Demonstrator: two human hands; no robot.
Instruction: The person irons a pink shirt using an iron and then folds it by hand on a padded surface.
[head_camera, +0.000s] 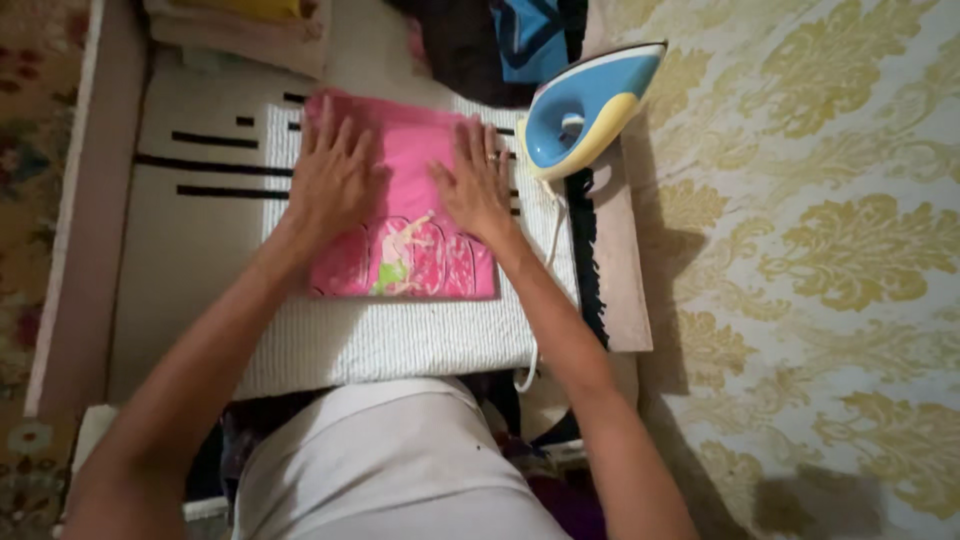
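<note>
Both hands lie flat, fingers spread, gripping nothing. The left hand and right hand press the folded pink garment on the white padded tabletop. The garment's long axis runs near-to-far; the blue-and-yellow iron stands right, nearest the right hand.

both forearms bare, no sleeves visible. ring on finger of right hand. left hand unadorned. white garment covers torso, lightly creased.
</note>
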